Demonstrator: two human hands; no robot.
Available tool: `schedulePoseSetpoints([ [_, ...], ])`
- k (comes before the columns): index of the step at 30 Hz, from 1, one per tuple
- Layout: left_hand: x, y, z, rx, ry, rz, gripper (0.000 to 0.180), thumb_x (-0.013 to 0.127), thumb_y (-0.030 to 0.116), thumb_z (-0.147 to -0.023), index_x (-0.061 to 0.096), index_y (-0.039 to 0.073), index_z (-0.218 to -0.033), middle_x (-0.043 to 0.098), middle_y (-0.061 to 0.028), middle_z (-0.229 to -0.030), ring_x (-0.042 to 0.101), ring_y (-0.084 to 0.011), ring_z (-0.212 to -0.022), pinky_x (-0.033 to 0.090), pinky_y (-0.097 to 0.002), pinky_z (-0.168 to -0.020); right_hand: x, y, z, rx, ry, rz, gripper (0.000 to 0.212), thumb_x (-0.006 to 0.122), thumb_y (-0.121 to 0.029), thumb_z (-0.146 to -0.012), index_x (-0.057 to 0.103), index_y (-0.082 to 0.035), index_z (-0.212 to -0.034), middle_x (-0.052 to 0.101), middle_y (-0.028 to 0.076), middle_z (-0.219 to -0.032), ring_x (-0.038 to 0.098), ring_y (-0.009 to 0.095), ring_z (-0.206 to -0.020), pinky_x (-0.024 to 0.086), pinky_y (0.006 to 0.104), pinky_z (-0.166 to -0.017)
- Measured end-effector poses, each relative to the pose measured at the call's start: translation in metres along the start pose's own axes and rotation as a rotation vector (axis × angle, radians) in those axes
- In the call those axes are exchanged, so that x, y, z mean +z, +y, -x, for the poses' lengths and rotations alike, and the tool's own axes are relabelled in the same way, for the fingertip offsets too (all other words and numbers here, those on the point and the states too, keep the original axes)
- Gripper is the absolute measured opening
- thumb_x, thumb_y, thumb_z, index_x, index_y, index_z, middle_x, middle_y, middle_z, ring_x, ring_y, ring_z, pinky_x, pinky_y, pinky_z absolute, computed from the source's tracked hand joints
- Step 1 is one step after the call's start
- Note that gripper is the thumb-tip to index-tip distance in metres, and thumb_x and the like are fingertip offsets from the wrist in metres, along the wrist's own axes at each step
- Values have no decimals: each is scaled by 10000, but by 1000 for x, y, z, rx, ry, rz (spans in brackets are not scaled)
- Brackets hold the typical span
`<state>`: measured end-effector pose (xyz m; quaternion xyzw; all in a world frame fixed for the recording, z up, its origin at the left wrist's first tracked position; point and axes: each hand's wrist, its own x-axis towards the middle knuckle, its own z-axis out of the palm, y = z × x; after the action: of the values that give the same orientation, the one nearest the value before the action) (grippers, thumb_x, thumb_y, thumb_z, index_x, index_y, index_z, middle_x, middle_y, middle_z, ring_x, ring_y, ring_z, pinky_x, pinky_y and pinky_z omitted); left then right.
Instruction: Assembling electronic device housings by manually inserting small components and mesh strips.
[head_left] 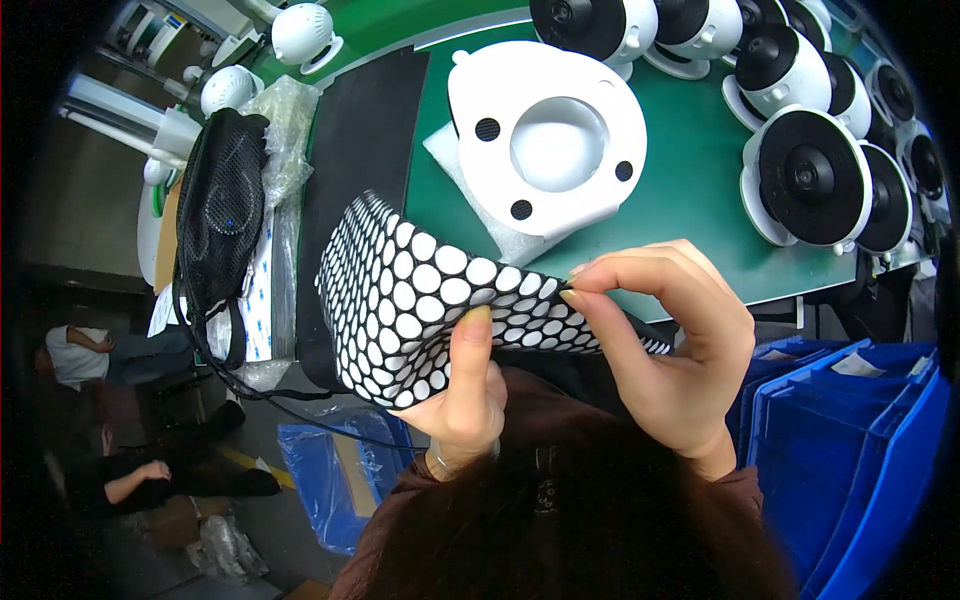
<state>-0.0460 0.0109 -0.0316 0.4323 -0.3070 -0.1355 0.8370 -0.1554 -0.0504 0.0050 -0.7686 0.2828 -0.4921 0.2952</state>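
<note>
A flexible black sheet covered in white round dots (385, 290) is bent up between my hands. My left hand (465, 400) grips its lower part, thumb pressed on the dotted face and fingers hidden beneath. At its right-hand edge my right hand (680, 340) pinches with thumb and forefinger; whether a small piece is between those fingertips, I cannot tell. Just beyond lies a white rounded housing part (610, 190) with a large round opening. Several small black textured round pads (521, 210) sit on its face. A white foam sheet (450, 150) is partly under it.
Several white camera-like devices with black round fronts (810, 175) crowd the far right of the green table (700, 230). A black mat (360, 140) and a black mesh bag (225, 200) lie left. Blue bins (840, 430) stand right; other people (130, 355) are at the left.
</note>
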Motion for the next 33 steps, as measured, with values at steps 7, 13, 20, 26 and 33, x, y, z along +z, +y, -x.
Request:
schedulePoseSetpoints([
  [7, 7, -7, -11, 29, 117, -87, 362, 545, -66, -624, 476, -88, -978, 524, -134, -950, 505, -176, -843, 368, -272, -790, -1, -3, -1, -196, -5, 147, 165, 608, 31, -554, 541, -39, -687, 559, 61, -687, 538, 211, -614, 441, 265, -564],
  [13, 6, -7, -24, -115, -19, 66, 299, 498, -61, -666, 479, -110, -960, 540, -160, -911, 534, -207, -840, 397, -293, -795, -26, 11, -51, 101, 199, 10, 92, 543, -34, -724, 539, 57, -736, 589, 123, -786, 548, 151, -773, 421, 241, -701],
  [20, 3, -11, -21, -60, -98, 57, 381, 540, -74, -627, 457, -88, -999, 513, -156, -960, 501, -199, -888, 363, -295, -826, -26, 24, -76, 282, -44, -221, 121, 562, -67, -725, 571, 49, -756, 569, 57, -705, 524, 91, -669, 407, 186, -647],
  [26, 3, -16, -25, -73, -73, 63, 395, 539, -79, -623, 450, -86, -1008, 504, -160, -976, 499, -199, -896, 363, -293, -826, -24, 23, -77, 250, -26, -147, 125, 576, -74, -716, 573, 47, -749, 568, 56, -698, 521, 86, -662, 409, 188, -644],
  [33, 8, -12, -27, -86, -94, 71, 334, 551, -85, -627, 487, -78, -955, 529, -134, -908, 515, -169, -818, 383, -254, -761, -22, 23, -76, 179, -1, -28, 129, 579, -84, -715, 574, 41, -746, 567, 50, -696, 522, 92, -655, 415, 195, -650],
])
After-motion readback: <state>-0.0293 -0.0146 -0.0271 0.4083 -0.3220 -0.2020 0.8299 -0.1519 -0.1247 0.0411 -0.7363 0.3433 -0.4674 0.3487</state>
